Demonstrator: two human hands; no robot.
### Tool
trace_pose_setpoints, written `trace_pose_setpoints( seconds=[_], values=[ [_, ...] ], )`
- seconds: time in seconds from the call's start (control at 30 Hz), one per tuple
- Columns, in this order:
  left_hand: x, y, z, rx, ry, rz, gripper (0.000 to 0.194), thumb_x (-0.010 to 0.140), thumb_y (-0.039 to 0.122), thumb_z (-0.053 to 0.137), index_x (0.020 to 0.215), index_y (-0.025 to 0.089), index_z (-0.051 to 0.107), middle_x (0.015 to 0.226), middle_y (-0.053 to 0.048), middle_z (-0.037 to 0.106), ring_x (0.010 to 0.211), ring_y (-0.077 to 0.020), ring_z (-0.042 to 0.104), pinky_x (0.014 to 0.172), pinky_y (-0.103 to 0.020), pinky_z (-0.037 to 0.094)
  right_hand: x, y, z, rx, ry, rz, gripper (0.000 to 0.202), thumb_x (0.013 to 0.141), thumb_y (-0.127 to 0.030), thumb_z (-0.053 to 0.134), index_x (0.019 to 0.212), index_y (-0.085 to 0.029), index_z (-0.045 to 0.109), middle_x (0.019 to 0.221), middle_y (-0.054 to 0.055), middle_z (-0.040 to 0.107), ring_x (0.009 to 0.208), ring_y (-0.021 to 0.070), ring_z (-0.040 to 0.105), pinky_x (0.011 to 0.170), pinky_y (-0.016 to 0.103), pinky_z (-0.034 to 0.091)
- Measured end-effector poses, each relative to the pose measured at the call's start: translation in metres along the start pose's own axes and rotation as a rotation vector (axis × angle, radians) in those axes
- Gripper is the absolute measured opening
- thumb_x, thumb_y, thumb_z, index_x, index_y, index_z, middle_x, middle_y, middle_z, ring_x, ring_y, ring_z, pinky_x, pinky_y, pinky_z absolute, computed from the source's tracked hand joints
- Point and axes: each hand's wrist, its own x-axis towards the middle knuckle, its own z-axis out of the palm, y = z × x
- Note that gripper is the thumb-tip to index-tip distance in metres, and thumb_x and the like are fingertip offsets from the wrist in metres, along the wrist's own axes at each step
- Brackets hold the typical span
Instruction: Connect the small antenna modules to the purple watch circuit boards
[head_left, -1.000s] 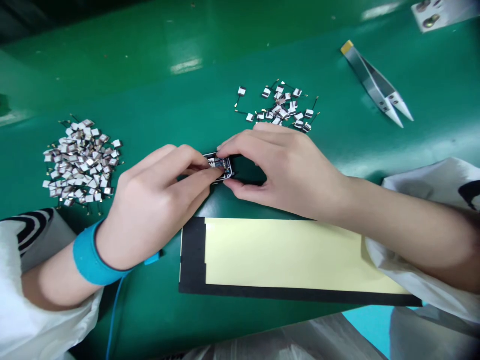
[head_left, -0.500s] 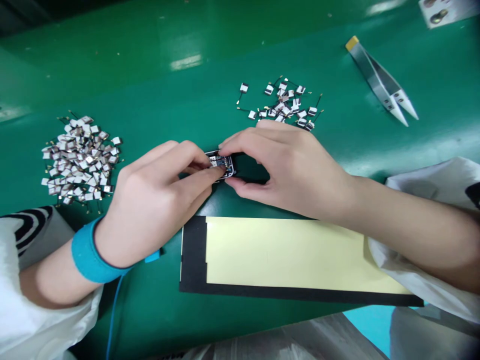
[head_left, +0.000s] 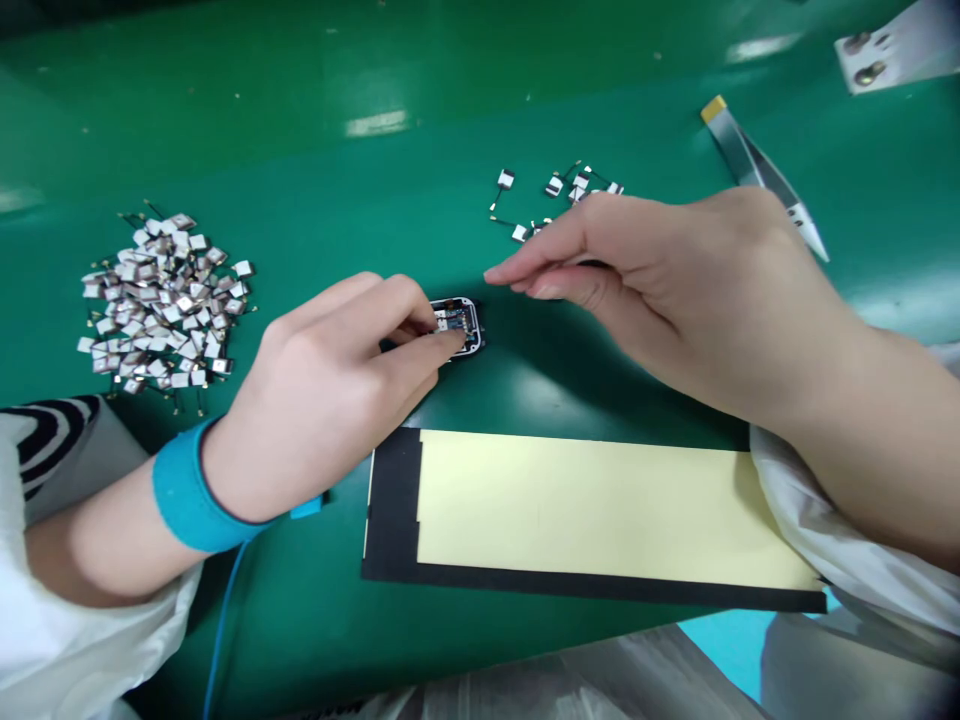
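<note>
A small rounded device casing (head_left: 469,318) with its electronic insides showing lies on the green table. My left hand (head_left: 337,375) grips its left part, the thumb reaching over the inside and the other fingers curled at the far side. To the right of the casing, and apart from it, my right hand (head_left: 675,285) is raised with its fingertips drawn together. Whether anything sits between those fingertips is too small to make out. Partly behind this hand are several small white parts with short black wires (head_left: 506,180).
A big pile of small white wired parts (head_left: 169,305) is at the left. Tweezers (head_left: 739,150) lie at the upper right, near a metal bracket (head_left: 870,62). Yellow sheets on a black board (head_left: 585,510) lie in front. A blue cord (head_left: 225,630) runs from my left wristband.
My right hand has let go of the casing and moved right, now covering part of the small wired parts and the tweezers. My left hand stays on the casing.
</note>
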Motion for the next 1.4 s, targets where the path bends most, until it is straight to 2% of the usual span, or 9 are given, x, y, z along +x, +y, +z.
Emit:
trace_pose_setpoints(
  seconds=[0.1,0.23,0.37,0.53,0.8,0.97,1.2,1.3,1.4],
  values=[
    [-0.001,-0.001,0.001,-0.019,0.000,0.000,0.016,0.082,0.017,0.049,0.083,0.017,0.065,0.076,-0.004,0.060,0.071,-0.0161,0.057,0.057,-0.026,0.045,0.001,0.001,0.003,-0.014,-0.021,-0.072,0.022,0.090,-0.019,0.036,0.096,-0.018,0.058,0.076,0.004,0.060,0.074,0.0167,0.056,0.060,0.028,0.041],
    [-0.003,-0.002,0.002,0.013,-0.002,0.009,0.019,0.084,0.018,0.045,0.083,0.018,0.064,0.077,-0.004,0.058,0.071,-0.0161,0.055,0.057,-0.026,0.045,-0.003,0.002,0.013,0.013,-0.074,-0.195,0.021,0.089,-0.012,0.033,0.102,-0.013,0.050,0.080,0.004,0.056,0.065,0.0133,0.053,0.053,0.024,0.043],
    [-0.003,-0.002,0.002,0.016,-0.049,-0.007,0.021,0.085,0.018,0.043,0.080,0.019,0.063,0.077,-0.003,0.056,0.072,-0.0153,0.054,0.058,-0.026,0.045,-0.010,-0.007,0.010,-0.196,-0.179,-0.283,0.029,0.088,-0.005,0.024,0.097,-0.007,0.051,0.078,0.008,0.053,0.069,0.0178,0.054,0.055,0.028,0.044],
    [-0.003,-0.002,0.002,0.008,-0.071,-0.037,0.023,0.085,0.017,0.040,0.080,0.019,0.063,0.076,-0.003,0.056,0.071,-0.0145,0.053,0.058,-0.025,0.045,-0.014,-0.023,-0.002,-0.437,-0.136,-0.397,0.027,0.085,-0.002,0.032,0.079,-0.008,0.058,0.065,0.008,0.053,0.058,0.0190,0.052,0.047,0.028,0.041],
    [-0.004,-0.001,0.002,-0.023,-0.104,-0.057,0.023,0.085,0.015,0.040,0.082,0.019,0.063,0.078,-0.002,0.056,0.071,-0.0130,0.052,0.060,-0.024,0.043,-0.022,-0.026,0.000,-0.131,-0.267,-0.439,0.030,0.088,-0.002,0.031,0.078,-0.012,0.057,0.079,0.009,0.056,0.075,0.0175,0.055,0.063,0.028,0.045],
    [-0.004,-0.001,0.002,-0.023,-0.104,-0.064,0.022,0.084,0.013,0.041,0.078,0.017,0.062,0.078,-0.003,0.055,0.072,-0.0134,0.052,0.060,-0.023,0.043,-0.021,-0.029,0.000,-0.163,-0.305,-0.429,0.026,0.090,-0.007,0.033,0.081,-0.012,0.057,0.075,0.006,0.054,0.070,0.0156,0.052,0.058,0.026,0.040],
    [-0.003,0.000,0.002,-0.010,-0.134,-0.063,0.022,0.084,0.014,0.041,0.080,0.018,0.062,0.077,-0.002,0.055,0.073,-0.0138,0.052,0.061,-0.023,0.043,-0.019,-0.032,0.002,-0.276,-0.279,-0.582,0.028,0.088,-0.006,0.037,0.069,-0.012,0.057,0.060,0.001,0.047,0.053,0.0138,0.043,0.046,0.027,0.029],
    [-0.003,-0.001,0.002,-0.011,-0.136,-0.061,0.022,0.085,0.014,0.041,0.080,0.017,0.062,0.079,-0.003,0.055,0.073,-0.0143,0.052,0.061,-0.023,0.044,-0.018,-0.029,0.001,-0.220,-0.272,-0.551,0.030,0.088,-0.007,0.033,0.070,-0.013,0.056,0.069,0.005,0.054,0.062,0.0157,0.050,0.049,0.027,0.036],
    [-0.003,-0.001,0.002,-0.012,-0.112,-0.046,0.020,0.084,0.015,0.043,0.078,0.017,0.062,0.079,-0.002,0.056,0.073,-0.0145,0.053,0.060,-0.023,0.044,-0.015,-0.022,0.001,-0.044,-0.148,-0.406,0.020,0.088,-0.008,0.038,0.079,-0.013,0.055,0.081,0.006,0.059,0.072,0.0141,0.056,0.057,0.025,0.044]
  ],
)
